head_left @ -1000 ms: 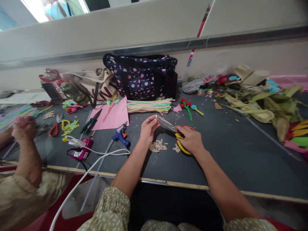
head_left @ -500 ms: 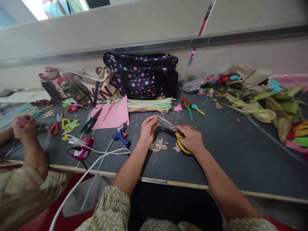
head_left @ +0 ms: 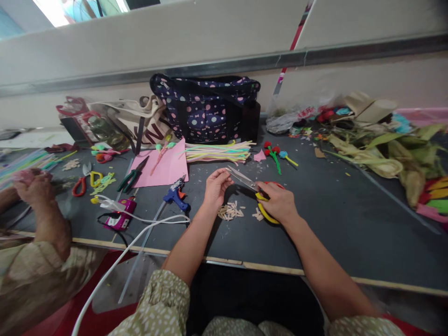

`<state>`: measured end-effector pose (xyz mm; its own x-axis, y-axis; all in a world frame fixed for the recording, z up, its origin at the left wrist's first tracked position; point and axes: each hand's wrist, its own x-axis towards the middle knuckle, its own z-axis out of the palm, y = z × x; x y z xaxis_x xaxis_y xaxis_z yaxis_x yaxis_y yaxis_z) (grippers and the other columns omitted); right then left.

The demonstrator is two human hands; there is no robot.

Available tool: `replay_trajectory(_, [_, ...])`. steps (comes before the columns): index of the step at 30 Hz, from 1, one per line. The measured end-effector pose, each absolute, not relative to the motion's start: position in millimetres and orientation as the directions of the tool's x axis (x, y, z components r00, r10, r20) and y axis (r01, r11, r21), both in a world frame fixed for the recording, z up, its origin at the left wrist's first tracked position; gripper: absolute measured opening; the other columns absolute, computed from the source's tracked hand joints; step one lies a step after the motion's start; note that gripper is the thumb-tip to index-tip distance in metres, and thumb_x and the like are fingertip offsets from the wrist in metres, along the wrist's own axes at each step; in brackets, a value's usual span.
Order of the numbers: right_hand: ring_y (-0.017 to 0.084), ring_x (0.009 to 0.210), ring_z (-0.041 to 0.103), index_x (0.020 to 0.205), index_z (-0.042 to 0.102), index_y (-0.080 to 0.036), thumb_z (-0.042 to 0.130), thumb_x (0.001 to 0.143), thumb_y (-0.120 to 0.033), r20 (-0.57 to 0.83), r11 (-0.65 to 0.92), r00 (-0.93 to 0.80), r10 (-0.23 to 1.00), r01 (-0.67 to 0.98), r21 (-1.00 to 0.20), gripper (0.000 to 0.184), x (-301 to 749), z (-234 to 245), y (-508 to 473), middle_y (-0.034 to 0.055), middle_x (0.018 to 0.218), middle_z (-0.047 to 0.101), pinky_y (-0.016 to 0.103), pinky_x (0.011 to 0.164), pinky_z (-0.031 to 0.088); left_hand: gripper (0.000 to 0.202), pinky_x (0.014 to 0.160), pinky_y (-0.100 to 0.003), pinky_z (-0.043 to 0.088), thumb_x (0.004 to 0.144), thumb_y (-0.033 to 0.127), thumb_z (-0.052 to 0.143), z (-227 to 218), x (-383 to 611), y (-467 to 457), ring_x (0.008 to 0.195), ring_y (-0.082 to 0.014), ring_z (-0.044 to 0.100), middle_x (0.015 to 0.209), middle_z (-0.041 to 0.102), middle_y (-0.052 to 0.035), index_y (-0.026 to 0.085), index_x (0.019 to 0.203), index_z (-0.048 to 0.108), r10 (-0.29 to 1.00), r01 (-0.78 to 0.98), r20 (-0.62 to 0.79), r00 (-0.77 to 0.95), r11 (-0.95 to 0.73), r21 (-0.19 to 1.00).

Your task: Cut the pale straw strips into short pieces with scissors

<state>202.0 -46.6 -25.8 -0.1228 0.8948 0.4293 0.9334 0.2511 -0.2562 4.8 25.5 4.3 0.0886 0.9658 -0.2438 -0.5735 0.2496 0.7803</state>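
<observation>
My right hand (head_left: 280, 201) is wrapped round the handles of a pair of scissors (head_left: 244, 178) with yellow and red grips. The blades point left, toward my left hand (head_left: 217, 187). The left fingers are pinched together close to the blade tips; whatever they hold is too small to make out. On the table below lie a pile of small pale wooden pieces (head_left: 231, 211) and, under the scissors' handles, a smaller group of the same pieces (head_left: 258, 214).
Left of my arm lie a blue glue gun (head_left: 177, 194), a pink power strip (head_left: 122, 214) with a white cable, and green-handled pliers (head_left: 132, 175). Pipe cleaners (head_left: 220, 152) lie before a dotted bag (head_left: 206, 112). Another person's hand (head_left: 35, 186) works at far left; dried husks (head_left: 378, 151) lie right.
My hands and the scissors stay in nearly the same place; the blade tips look slightly further apart from my left fingers. The other person's hand shifts a little left.
</observation>
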Motion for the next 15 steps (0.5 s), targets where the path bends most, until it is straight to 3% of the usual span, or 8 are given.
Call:
replay_trajectory(7, [0.013,0.078,0.059,0.104,0.066,-0.025,0.054,0.079,-0.022,0.422,0.261,-0.137,0.896,0.932,-0.253,0.028,201.4,-23.7,-47.0,-0.0004,0.087,0.068,0.023,0.061,0.035,0.023,0.062,-0.024,0.052,0.056,0.021,0.078,-0.7,1.0,29.1,0.057,-0.0095,0.06,0.065,0.063,0.0011,0.014,0.074,0.065,0.981,-0.493,-0.169,0.095,0.194,0.848])
replay_trajectory(15, [0.015,0.081,0.062,0.109,0.066,-0.024,0.055,0.078,-0.022,0.425,0.245,-0.112,0.898,0.931,-0.272,0.032,200.4,-22.0,-46.7,0.0012,0.088,0.069,0.024,0.062,0.039,0.021,0.06,-0.023,0.052,0.057,0.019,0.078,2.8,1.8,27.5,0.058,-0.0104,0.061,0.063,0.063,0.0005,0.014,0.071,0.063,0.986,-0.508,-0.158,0.055,0.164,0.846])
